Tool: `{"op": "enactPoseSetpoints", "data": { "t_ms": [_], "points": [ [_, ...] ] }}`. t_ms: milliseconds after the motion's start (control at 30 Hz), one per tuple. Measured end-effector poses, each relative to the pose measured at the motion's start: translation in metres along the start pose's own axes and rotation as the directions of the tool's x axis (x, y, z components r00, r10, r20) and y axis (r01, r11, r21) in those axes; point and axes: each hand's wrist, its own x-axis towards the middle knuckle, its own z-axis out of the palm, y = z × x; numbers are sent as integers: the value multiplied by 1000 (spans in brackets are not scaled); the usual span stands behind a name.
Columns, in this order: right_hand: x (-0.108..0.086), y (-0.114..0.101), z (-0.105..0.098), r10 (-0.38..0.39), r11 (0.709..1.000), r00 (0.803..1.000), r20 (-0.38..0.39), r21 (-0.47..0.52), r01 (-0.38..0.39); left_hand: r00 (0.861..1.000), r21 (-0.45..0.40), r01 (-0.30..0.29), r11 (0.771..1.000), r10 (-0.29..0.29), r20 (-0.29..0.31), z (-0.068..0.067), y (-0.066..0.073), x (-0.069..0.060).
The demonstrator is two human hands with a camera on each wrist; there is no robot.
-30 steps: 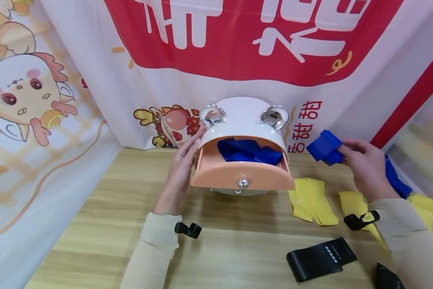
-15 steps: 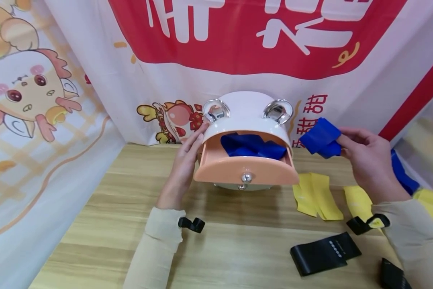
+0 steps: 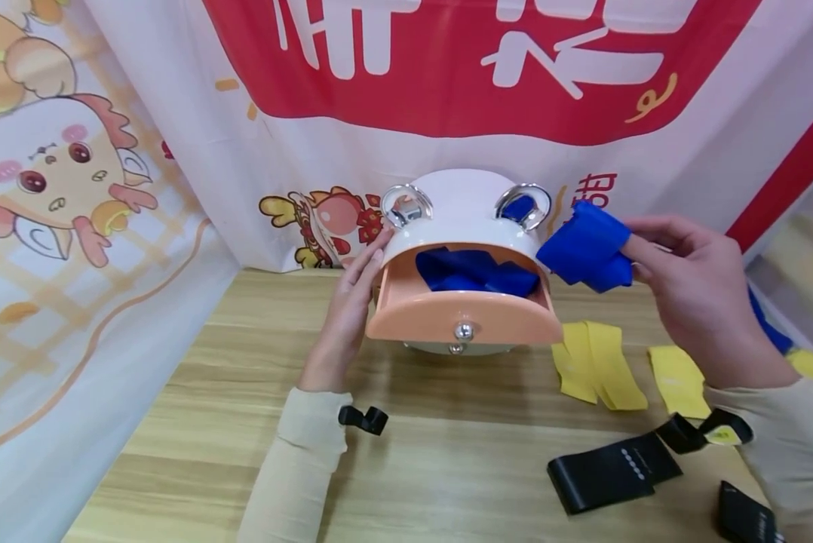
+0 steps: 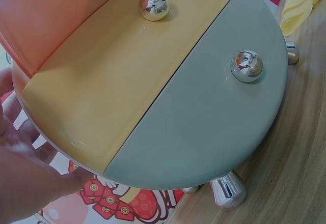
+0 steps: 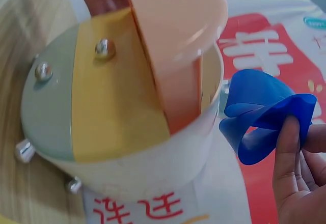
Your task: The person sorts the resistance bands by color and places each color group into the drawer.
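A white rounded cabinet (image 3: pixel 461 204) with silver ring ears stands at the table's back. Its peach top drawer (image 3: pixel 413 320) is pulled out and holds blue bands (image 3: pixel 474 273). My left hand (image 3: pixel 342 324) rests against the cabinet's left side, fingers extended; the left wrist view shows the hand (image 4: pixel 30 168) beside the yellow drawer (image 4: pixel 112 76) and green drawer (image 4: pixel 204 112), both closed. My right hand (image 3: pixel 698 294) pinches a folded blue band (image 3: pixel 586 247) just right of the cabinet. In the right wrist view, thumb and fingers grip that looped band (image 5: pixel 265 112).
Yellow bands (image 3: pixel 599 366) lie right of the cabinet, with another yellow one (image 3: pixel 678 381) near my right wrist. A black folded band (image 3: pixel 603 475) and a black piece (image 3: pixel 746 513) lie at front right. A printed curtain (image 3: pixel 311 143) hangs behind the table (image 3: pixel 196 422).
My right hand has moved left and slightly up with the blue band, closer to the cabinet. My left hand keeps its place on the cabinet's side.
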Motion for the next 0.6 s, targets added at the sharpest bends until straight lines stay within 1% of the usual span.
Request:
{"op": "enactPoseSetpoints", "data": {
  "t_ms": [200,267,333,400,500,600],
  "points": [
    [-5,-10,16,-32,997,999,39,-72,34,999,-29,-47,998,47,8,0,0,2],
    [-7,-12,21,-37,996,998,55,-83,42,999,-39,-52,998,53,7,1,0,2],
    [-10,-13,27,-43,991,997,66,-126,51,999,-44,-53,998,53,8,1,-1,2],
    [-13,-13,32,-47,980,996,73,-189,60,999,-41,-51,998,51,9,1,-1,2],
    [-15,-14,42,-44,954,996,80,-291,65,999,-36,-52,998,52,10,1,-2,2],
    [-15,-15,52,-30,945,993,114,-321,65,999,-36,-46,998,47,7,1,-2,1]
  ]
}}
